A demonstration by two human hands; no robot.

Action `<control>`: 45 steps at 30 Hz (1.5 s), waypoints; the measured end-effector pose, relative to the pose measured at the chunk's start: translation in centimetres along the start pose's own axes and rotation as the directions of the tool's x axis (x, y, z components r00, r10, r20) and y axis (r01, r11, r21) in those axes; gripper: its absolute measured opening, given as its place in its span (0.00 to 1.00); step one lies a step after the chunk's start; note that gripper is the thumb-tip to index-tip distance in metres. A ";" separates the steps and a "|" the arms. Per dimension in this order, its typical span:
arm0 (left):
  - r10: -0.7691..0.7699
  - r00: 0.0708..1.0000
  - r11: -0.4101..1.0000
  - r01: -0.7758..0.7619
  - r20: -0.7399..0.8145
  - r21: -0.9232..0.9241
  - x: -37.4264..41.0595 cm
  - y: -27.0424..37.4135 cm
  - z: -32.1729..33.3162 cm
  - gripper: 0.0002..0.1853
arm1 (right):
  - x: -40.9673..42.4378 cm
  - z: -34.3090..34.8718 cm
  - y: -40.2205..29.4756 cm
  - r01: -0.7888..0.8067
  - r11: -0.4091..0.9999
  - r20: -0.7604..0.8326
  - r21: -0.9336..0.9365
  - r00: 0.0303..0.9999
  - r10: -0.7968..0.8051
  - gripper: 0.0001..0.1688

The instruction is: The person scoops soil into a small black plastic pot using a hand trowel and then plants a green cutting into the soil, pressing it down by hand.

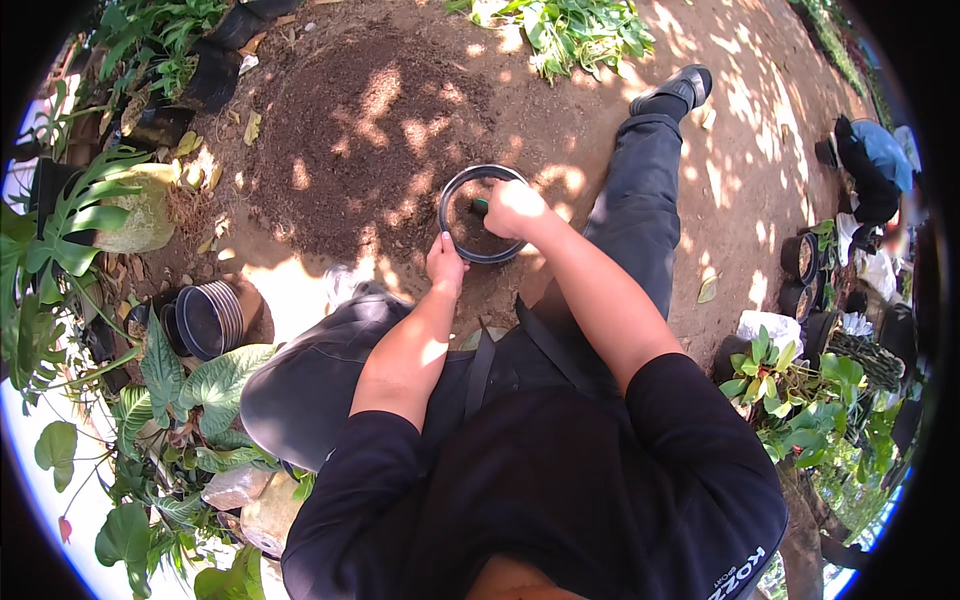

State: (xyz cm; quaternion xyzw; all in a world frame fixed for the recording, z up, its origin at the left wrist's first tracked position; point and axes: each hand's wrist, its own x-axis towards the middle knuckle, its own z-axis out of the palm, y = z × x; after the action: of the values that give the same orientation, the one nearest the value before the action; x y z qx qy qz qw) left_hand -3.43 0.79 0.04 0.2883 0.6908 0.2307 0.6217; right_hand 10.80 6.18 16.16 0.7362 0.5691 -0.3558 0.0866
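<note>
A round black plastic pot [444, 199] stands before me on the ground, between my spread legs. Its rim is pale along the top, and dark soil [474, 231] lies inside. My left hand [447, 264] grips the near left side of the pot, thumb up on the rim. Reaching over the right side, my right hand [516, 210] is closed around a small green object [481, 204], perhaps a hand tool's handle. The rest of that object is hidden by the hand and the soil.
A broad heap of dark loose soil [337, 127] spreads beyond the pot. Nested black pots [210, 321] lie at left among leafy plants [225, 382]. Cut green leaves [570, 30] are piled at the top. A person [874, 161] bends near potted plants at far right.
</note>
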 end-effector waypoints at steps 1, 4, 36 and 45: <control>0.003 1.000 1.000 -0.003 0.003 -0.006 -0.2 0.2 0.2 0.19 | 0.5 -0.2 0.7 0.003 1.000 0.021 -0.008 1.000 -0.003 0.16; -0.028 1.000 0.999 0.027 0.013 0.026 -0.7 0.8 0.3 0.19 | -1.5 0.0 -1.3 0.162 0.962 0.059 -0.219 0.987 -0.153 0.15; -0.030 0.999 0.999 0.031 -0.036 0.027 0.5 -0.3 0.4 0.18 | 0.4 -0.3 -1.1 0.060 0.966 0.083 -0.250 0.996 -0.040 0.16; 0.287 0.957 0.958 -0.286 -0.046 0.019 7.1 -6.6 0.4 0.18 | -4.0 8.4 -6.0 0.117 0.980 0.077 -0.162 0.991 -0.105 0.16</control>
State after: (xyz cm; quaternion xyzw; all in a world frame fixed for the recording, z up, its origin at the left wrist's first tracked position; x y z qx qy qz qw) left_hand -4.19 0.83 -9.65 0.3834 0.6581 0.3209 0.5630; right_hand 1.43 0.65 14.21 0.6811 0.6337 -0.3361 0.1469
